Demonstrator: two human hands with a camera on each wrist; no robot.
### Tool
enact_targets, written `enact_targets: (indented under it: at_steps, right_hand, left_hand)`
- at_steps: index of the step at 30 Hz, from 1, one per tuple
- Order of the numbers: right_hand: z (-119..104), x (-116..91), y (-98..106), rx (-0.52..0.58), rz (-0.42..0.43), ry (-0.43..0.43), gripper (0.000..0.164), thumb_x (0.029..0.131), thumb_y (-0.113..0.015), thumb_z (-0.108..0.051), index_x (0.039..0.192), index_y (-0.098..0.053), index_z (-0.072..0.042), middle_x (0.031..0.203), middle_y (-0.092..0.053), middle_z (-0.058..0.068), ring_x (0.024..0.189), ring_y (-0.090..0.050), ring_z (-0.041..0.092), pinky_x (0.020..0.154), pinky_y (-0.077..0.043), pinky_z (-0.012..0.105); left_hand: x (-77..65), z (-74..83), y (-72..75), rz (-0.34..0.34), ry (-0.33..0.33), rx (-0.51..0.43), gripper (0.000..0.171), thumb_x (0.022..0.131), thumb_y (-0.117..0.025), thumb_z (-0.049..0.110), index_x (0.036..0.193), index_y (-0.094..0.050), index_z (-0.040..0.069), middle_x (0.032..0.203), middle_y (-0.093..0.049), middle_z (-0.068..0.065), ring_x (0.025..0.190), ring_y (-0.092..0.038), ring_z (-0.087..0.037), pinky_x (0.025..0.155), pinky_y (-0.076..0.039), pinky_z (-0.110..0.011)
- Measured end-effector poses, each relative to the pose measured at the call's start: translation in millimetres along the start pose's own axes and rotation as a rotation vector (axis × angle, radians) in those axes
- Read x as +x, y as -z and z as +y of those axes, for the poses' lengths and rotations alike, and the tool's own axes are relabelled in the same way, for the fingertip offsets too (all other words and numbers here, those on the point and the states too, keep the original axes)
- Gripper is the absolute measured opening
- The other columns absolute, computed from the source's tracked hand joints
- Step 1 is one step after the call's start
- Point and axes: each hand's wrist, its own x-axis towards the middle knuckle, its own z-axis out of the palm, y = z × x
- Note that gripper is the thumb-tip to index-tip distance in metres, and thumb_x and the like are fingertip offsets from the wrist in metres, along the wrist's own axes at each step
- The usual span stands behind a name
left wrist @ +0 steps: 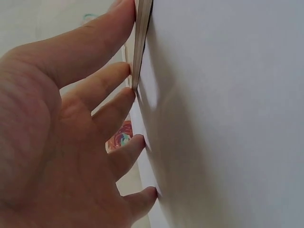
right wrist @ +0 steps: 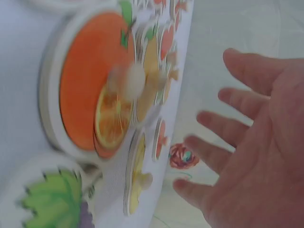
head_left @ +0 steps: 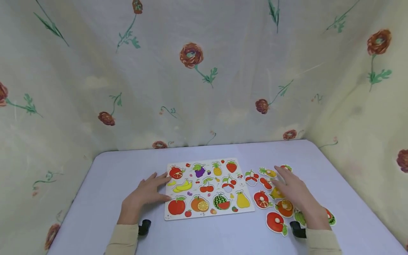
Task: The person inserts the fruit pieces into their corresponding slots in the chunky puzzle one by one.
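Head view, read left to right: the left hand (head_left: 148, 191) is being rested, fingers spread, against the left edge of the fruit board (head_left: 211, 202); thumb and some fingertips are being set to that edge, nothing is being gripped. The board is lying flat on the white table (head_left: 223, 237). Just right of it, a pomegranate piece (head_left: 262, 200), an apple piece (head_left: 275, 222) and an orange piece (head_left: 284, 208) are lying loose among others; a pale knob (right wrist: 130, 81) is being shown on the orange one in the right wrist view. The right hand (head_left: 292, 191) is being held over the cluster, fingers well apart, nothing being grasped; in its wrist view a gap is being left before the pieces. Step in hand is being judged as board steadied, one piece being sought. For the next move, a fingertip pinch on one knob is seemingly being called for, neighbours being left undisturbed.
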Motion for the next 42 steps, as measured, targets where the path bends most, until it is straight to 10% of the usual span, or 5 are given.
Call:
enact_targets:
  at_steps: [19,42]
  right_hand:
    - [22.7,8.1,26.3,-0.037,-0.033,-0.063,0.058,0.098,-0.060,-0.035,0.144,-0.047,-0.002,0.134,-0.055,0.029,0.111,-0.057,0.041,0.090,-0.054,0.056]
    - [16.1,-4.7,19.4,-0.050,-0.037,-0.073,0.055,0.095,-0.064,-0.034,0.141,-0.052,-0.006,0.110,-0.062,0.017,0.093,-0.056,0.027,0.075,-0.054,0.036]
  left_hand:
    - [-11.4,-2.7,9.5,-0.018,0.014,0.004,0.083,0.076,-0.083,0.038,0.149,-0.047,0.024,0.162,-0.036,-0.005,0.152,-0.018,-0.040,0.118,-0.017,-0.072]
    - [-0.7,2.6,5.7,-0.044,-0.006,0.008,0.085,0.076,-0.082,0.041,0.151,-0.044,0.025,0.163,-0.033,-0.003,0.154,-0.015,-0.038,0.119,-0.013,-0.071]
